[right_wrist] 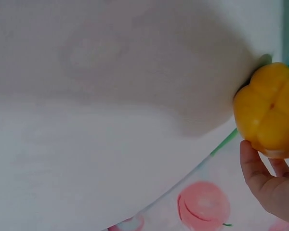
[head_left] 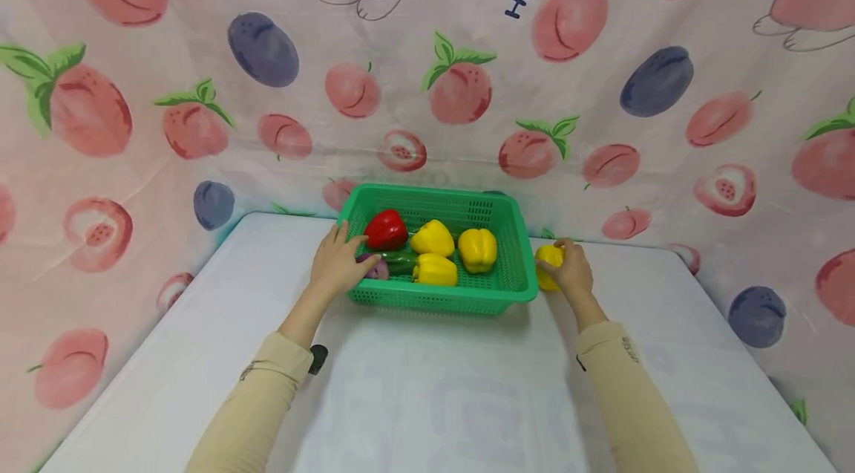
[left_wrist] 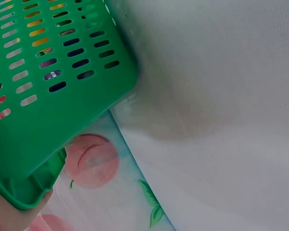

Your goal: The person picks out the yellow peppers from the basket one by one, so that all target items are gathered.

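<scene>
On the table stands a green perforated basket (head_left: 427, 296). My left hand (head_left: 339, 261) rests over its left rim, with spread fingers and the thumb reaching inside above a purple vegetable (head_left: 378, 270). Within the basket lie a red bell pepper (head_left: 386, 229), a dark green cucumber-like vegetable (head_left: 398, 263) and three yellow bell peppers, one (head_left: 477, 250) towards the right. Just outside the right wall, my right hand (head_left: 573, 272) grips another yellow bell pepper (right_wrist: 267, 113). Its fingertips bend round the far side; the thumb is on the near side.
A white-covered table (head_left: 427, 391) extends beneath the basket and both arms. Behind it and at the sides hangs a pink curtain (head_left: 401, 35) printed with fruit, close to the basket's back wall.
</scene>
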Available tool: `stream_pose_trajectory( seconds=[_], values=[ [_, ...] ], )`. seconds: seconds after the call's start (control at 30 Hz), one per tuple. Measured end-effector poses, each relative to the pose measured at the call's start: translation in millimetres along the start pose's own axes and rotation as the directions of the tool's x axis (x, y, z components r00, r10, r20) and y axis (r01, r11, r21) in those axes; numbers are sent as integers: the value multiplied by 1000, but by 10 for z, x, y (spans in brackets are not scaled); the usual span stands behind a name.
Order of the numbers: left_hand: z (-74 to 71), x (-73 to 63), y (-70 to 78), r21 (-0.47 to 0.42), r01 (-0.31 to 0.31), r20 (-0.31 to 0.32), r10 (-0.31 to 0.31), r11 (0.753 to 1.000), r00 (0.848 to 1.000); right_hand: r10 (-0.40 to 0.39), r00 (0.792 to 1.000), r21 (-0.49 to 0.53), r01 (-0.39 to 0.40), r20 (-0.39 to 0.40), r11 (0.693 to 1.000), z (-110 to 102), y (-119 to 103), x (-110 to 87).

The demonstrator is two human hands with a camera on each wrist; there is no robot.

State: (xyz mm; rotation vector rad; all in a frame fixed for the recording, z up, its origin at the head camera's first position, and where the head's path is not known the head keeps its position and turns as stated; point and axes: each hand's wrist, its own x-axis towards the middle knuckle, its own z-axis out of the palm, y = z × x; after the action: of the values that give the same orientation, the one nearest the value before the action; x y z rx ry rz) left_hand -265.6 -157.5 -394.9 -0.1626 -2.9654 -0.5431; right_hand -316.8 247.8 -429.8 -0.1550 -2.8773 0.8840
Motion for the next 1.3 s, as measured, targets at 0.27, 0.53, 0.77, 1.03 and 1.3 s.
stream_pose_trajectory(
  seconds=[0.27,0.53,0.77,1.03,1.3],
  values=[
    [1,14,1,3,-4,-3,4,1000,1000,6,1000,-13,-5,14,1000,-24,-16,31],
    [4,-4,-3,12,7,17,-7,1000,1000,21,999,31,-22,32,999,-9,-22,-4],
    [13,24,-19,12,2,6,-2,1000,1000,41,999,28,-41,6,999,-8,-75,-11],
    [18,22,-13,5,-9,3,9,1000,1000,15,999,4,-15,-41,1000,-44,-125,-29],
    [9,6,-3,9,3,6,-3,1000,1000,-34,994,64,41,-101,997,-101,-202,-42]
  ],
)
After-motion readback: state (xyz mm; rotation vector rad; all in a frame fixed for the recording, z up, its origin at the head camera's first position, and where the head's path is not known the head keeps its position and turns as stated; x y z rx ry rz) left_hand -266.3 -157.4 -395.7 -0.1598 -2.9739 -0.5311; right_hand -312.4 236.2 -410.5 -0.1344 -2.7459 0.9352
